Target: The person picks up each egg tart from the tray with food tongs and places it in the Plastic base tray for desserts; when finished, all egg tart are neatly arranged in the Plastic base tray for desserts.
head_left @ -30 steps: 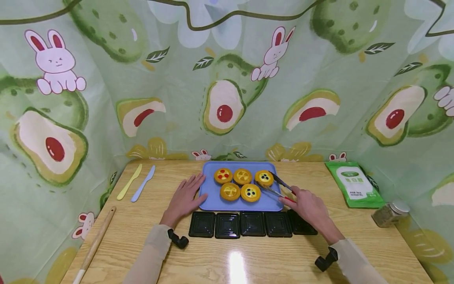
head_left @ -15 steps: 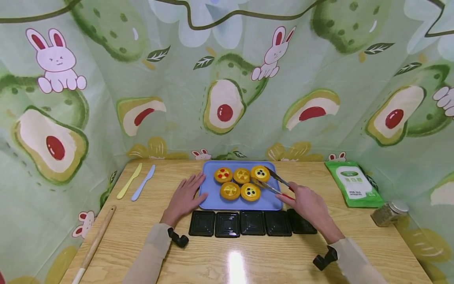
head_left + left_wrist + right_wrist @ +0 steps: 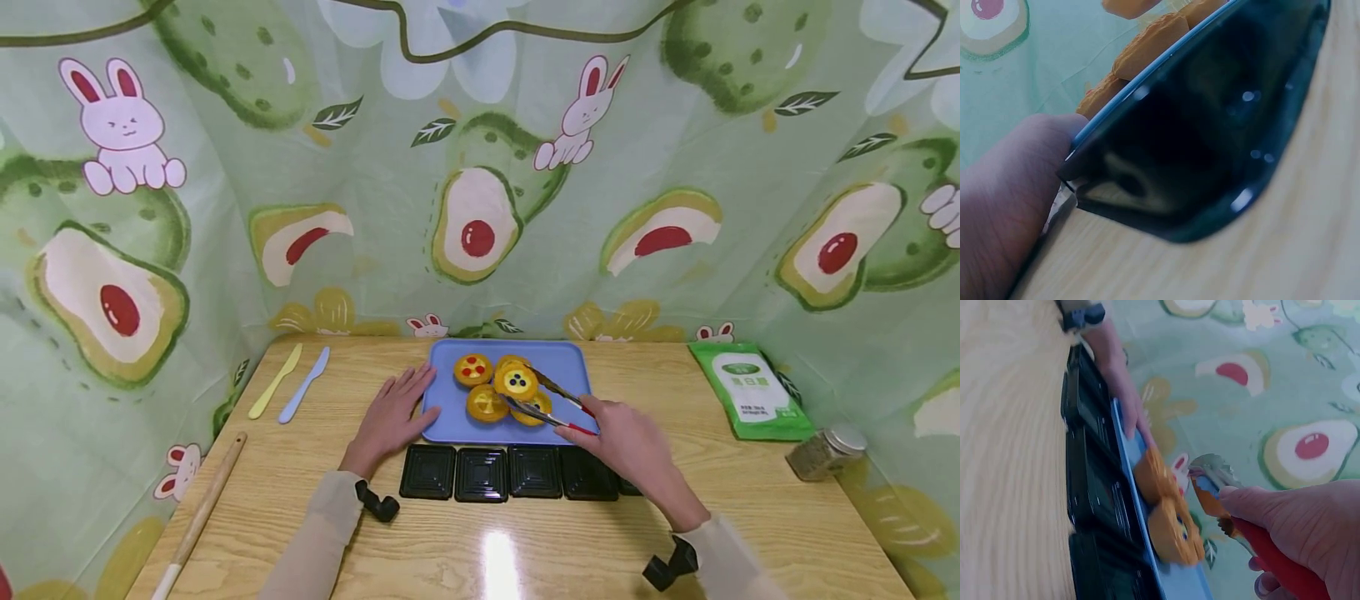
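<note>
My right hand (image 3: 630, 437) grips the red-handled tongs (image 3: 536, 412), whose arms stand on either side of a blueberry-topped tart (image 3: 516, 379). The right wrist view has this tart (image 3: 1209, 499) raised off the tray, over the others. Beneath it, the tart at the back (image 3: 512, 361) and the front right one (image 3: 537, 410) are partly hidden; a red-topped tart (image 3: 472, 370) and a yellow-topped one (image 3: 486, 404) sit to the left. My left hand (image 3: 390, 417) lies with fingers extended, touching the left edge of the blue tray (image 3: 564, 357).
Several black square containers (image 3: 481, 476) line the tray's front, the rightmost mostly behind my right hand. Yellow (image 3: 276, 382) and blue (image 3: 304, 385) knives and a wooden stick (image 3: 202, 508) lie left; a green-white packet (image 3: 752, 392) and a jar (image 3: 825, 452) stand right.
My right hand has moved left with the tongs, carrying the blueberry-topped tart from the tray's back right to above the middle tarts. My left hand has stayed in place.
</note>
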Motion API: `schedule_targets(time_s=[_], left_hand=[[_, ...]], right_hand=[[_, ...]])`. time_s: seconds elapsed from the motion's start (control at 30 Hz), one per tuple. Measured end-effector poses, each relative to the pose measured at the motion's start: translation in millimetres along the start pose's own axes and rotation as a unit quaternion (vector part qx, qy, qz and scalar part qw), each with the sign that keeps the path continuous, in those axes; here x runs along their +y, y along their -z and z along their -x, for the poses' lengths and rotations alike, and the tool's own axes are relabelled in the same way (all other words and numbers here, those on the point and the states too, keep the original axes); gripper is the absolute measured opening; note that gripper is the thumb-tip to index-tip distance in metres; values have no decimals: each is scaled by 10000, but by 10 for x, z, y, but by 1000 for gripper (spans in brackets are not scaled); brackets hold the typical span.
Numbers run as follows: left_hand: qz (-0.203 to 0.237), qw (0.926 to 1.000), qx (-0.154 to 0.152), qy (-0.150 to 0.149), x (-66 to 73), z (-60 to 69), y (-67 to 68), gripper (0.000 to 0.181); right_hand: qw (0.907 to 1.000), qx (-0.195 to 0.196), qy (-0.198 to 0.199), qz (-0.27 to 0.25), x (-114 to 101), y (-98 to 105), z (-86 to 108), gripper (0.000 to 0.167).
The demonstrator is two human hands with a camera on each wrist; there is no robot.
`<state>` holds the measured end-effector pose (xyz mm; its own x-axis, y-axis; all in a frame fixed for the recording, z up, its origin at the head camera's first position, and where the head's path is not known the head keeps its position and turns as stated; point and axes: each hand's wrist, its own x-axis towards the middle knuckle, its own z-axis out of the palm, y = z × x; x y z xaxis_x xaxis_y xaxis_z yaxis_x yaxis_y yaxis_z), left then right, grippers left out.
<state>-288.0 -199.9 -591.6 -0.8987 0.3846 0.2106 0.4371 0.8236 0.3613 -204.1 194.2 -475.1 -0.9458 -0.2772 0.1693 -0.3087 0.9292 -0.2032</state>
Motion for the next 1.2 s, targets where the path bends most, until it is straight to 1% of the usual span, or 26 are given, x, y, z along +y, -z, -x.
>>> schedule_targets(time_s=[0.17, 0.37, 0.43, 0.6, 0.7, 0.83, 0.9, 1.03, 1.2], left_hand=[[30, 10000, 44, -46, 6, 4, 12, 77], [-3, 10000, 68, -56, -5, 6, 17, 77], [-39, 10000, 24, -42, -6, 4, 19, 77], [-100, 9999, -83, -31, -2, 1, 17, 76], [-73, 9999, -43, -65, -2, 7, 19, 75], [-62, 9999, 11, -100, 13, 13, 15, 72], [-121, 9999, -15, -91, 17, 17, 21, 73], [-146, 9998, -98, -60, 21, 19, 36, 76], [-54, 9999, -113, -21, 19, 9, 32, 78]], right_hand=[[9998, -14, 179, -113, -188, -31, 42, 62], [9984, 179, 538, -73, -393, -40, 92, 56], [9976, 217, 657, -68, -450, -48, 109, 55], [9943, 298, 1024, 25, -581, -102, 142, 57], [9910, 389, 1281, 30, -657, -144, 140, 56], [9885, 439, 1446, -87, -751, -213, 153, 55], [9875, 412, 1516, -156, -798, -265, 160, 55], [9859, 287, 1642, -130, -880, -391, 186, 54], [9869, 97, 1609, -99, -949, -517, 222, 55]])
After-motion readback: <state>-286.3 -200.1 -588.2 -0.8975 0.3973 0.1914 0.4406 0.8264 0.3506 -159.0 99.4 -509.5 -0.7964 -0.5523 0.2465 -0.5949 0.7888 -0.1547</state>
